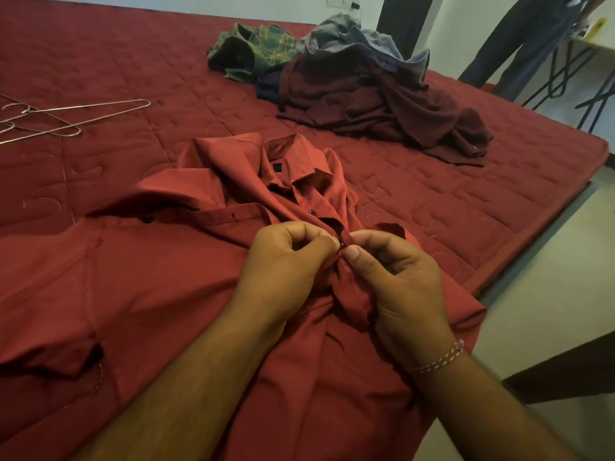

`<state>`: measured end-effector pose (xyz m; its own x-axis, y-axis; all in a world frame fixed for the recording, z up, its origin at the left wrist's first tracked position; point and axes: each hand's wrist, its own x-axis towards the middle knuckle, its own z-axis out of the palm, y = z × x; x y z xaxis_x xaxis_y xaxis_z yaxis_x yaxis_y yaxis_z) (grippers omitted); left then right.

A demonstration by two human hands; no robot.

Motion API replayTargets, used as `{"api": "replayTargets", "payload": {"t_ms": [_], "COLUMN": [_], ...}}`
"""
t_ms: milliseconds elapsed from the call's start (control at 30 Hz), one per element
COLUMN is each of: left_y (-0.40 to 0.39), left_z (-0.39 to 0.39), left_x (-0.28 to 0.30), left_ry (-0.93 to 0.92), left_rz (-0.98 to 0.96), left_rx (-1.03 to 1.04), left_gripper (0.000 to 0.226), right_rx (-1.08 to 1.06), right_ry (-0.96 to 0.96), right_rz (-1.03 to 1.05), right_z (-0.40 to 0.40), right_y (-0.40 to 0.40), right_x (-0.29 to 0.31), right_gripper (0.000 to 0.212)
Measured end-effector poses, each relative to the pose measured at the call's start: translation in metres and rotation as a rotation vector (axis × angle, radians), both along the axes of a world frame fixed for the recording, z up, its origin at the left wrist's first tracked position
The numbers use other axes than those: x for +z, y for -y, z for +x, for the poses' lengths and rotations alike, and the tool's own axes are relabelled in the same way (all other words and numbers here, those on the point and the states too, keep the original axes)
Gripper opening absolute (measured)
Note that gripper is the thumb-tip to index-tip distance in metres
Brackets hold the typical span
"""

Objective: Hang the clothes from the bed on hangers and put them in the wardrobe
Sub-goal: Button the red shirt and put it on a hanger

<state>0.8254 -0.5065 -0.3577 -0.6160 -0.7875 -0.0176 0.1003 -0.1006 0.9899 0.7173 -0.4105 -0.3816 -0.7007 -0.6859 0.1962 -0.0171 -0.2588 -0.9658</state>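
Note:
A red button-up shirt [159, 271] lies spread on the red quilted bed [100, 54], collar pointing away from me. My left hand [283, 264] and my right hand [399, 277] meet at the shirt's front placket, both pinching the cloth around a dark button. Further back sits a pile of clothes [366, 94]: a dark maroon garment, a green patterned one [253, 48] and a grey-blue one. Thin wire hangers [66, 118] lie on the bed at the left. No wardrobe is in sight.
The bed's right edge [519, 234] runs diagonally, with pale floor [549, 294] beyond it. A person's trousered legs [519, 44] stand at the top right beside a dark metal frame [572, 78]. A dark object [565, 371] juts in at the right.

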Motion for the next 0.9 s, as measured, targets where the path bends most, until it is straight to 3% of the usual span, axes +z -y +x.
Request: {"api": "replayTargets", "payload": {"t_ms": [200,333,533,633,900], "left_y": [-0.006,-0.006,-0.008,-0.008,-0.007], "left_z": [-0.004,-0.004,-0.004,-0.003,-0.004], "left_x": [-0.003,-0.006,-0.005,-0.006,-0.011], "left_ry": [0.012,-0.002,0.006,0.003,-0.006], "left_rz": [0.006,0.094,0.09,0.081,0.112], "left_rx": [-0.01,-0.019,-0.07,-0.1,-0.077], "left_gripper": [0.02,0.028,0.033,0.034,0.031], "right_rx": [0.002,0.06,0.169,0.196,0.129], "right_ry": [0.015,0.088,0.142,0.16,-0.048], "right_rz": [0.006,0.005,0.001,-0.001,0.023], "right_z": [-0.003,-0.005,-0.006,-0.009,-0.007], "right_y": [-0.006,-0.006,-0.011,-0.012,-0.014], "right_x": [-0.004,-0.001,0.003,0.004,0.001], "right_gripper": [0.013,0.036,0.017,0.019,0.019]}}
